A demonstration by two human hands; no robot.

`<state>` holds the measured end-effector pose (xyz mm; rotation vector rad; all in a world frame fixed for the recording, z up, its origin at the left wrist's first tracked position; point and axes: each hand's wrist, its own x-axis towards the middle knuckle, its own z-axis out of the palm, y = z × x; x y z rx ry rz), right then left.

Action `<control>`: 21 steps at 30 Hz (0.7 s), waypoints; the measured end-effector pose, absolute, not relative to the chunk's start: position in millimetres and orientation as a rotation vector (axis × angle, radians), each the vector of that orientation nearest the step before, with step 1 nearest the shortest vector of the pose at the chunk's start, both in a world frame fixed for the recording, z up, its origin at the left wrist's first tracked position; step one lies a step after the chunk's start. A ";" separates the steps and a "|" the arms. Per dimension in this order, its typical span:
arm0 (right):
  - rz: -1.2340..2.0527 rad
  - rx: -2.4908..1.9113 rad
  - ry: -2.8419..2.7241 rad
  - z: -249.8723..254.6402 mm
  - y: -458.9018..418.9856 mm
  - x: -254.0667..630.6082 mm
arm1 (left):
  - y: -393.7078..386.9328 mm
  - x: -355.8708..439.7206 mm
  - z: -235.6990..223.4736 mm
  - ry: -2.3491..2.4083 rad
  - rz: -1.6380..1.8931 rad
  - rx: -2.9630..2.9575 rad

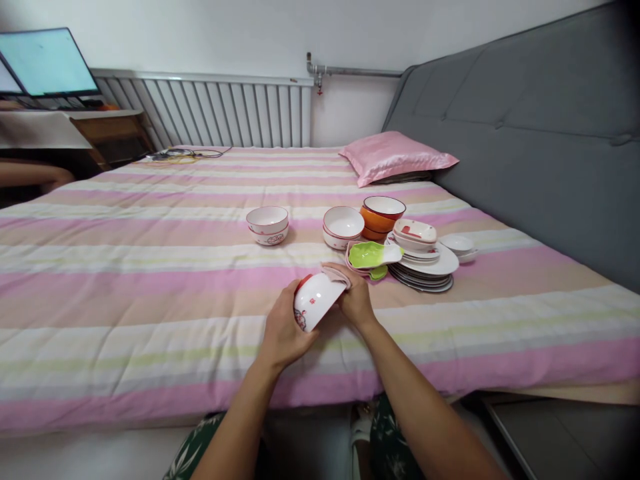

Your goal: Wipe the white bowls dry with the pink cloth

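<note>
My left hand cups a white bowl with a red rim and red marks, tilted on its side above the striped bed. My right hand presses a pale pink cloth against the bowl's upper edge. Just beyond my right hand lies a green leaf-shaped dish.
On the striped bedcover stand a stack of two white bowls, another white bowl stack, orange bowls, a pile of plates and small saucers. A pink pillow lies by the grey headboard. A radiator and monitor are behind.
</note>
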<state>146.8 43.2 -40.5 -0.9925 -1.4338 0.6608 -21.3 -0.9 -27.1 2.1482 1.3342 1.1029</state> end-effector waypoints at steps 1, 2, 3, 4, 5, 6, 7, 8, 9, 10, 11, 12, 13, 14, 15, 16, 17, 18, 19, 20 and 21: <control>0.705 -0.991 -1.405 -43.3 45.7 145.9 | -1.0 -22.3 -27.3 1.318 1.109 2.142; 0.732 -0.988 -1.385 -46.3 48.1 144.8 | -1.2 -23.2 -27.7 1.305 1.112 2.134; 0.750 -0.985 -1.374 -49.3 50.2 143.6 | -1.3 -24.0 -28.3 1.298 1.114 2.125; 0.764 -0.982 -1.366 -52.5 52.3 142.5 | -1.5 -24.7 -29.0 1.300 1.114 2.115; 0.781 -0.980 -1.355 -55.8 54.1 141.4 | -1.6 -25.4 -29.8 1.312 1.113 2.106; 0.799 -0.978 -1.344 -59.1 55.9 140.5 | -1.6 -26.0 -30.6 1.328 1.109 2.096; 0.815 -0.977 -1.334 -62.3 57.6 139.6 | -1.7 -26.5 -31.3 1.345 1.104 2.088; 0.828 -0.977 -1.325 -65.4 59.1 138.9 | -1.8 -27.0 -31.9 1.358 1.101 2.081; 0.838 -0.979 -1.316 -68.3 60.4 138.2 | -1.9 -27.4 -32.3 1.367 1.098 2.075; 0.845 -0.982 -1.307 -70.7 61.5 137.6 | -2.2 -27.6 -32.6 1.372 1.093 2.071; 0.847 -0.986 -1.300 -72.6 62.1 136.8 | -2.5 -27.8 -32.7 1.375 1.089 2.067; 0.845 -0.991 -1.293 -73.8 62.3 136.0 | -2.9 -27.8 -32.6 1.375 1.089 2.065; 0.838 -0.995 -1.286 -74.1 61.9 135.1 | -3.5 -27.8 -32.5 1.371 1.095 2.065; 0.826 -0.998 -1.280 -73.6 60.7 134.1 | -4.1 -27.8 -32.3 1.362 1.105 2.065; 0.811 -0.998 -1.274 -72.2 58.6 133.1 | -4.7 -27.8 -32.1 1.352 1.119 2.065; 0.801 -0.997 -1.266 -69.9 55.7 132.1 | -5.4 -27.9 -31.8 1.345 1.139 2.063; 0.774 -0.995 -1.270 -66.9 51.9 131.3 | -6.0 -28.1 -31.5 1.341 1.158 2.061; 0.736 -0.994 -1.282 -63.3 47.5 130.6 | -6.6 -28.3 -31.2 1.340 1.176 2.058; 0.689 -0.992 -1.309 -59.4 42.6 130.1 | -7.1 -28.4 -30.7 1.339 1.188 2.056; 0.538 -0.992 -1.387 -55.4 37.4 129.8 | -7.6 -28.5 -30.2 1.334 1.195 2.059; 0.383 -0.986 -1.464 -51.5 32.2 129.4 | -8.2 -28.5 -29.5 1.322 1.199 2.068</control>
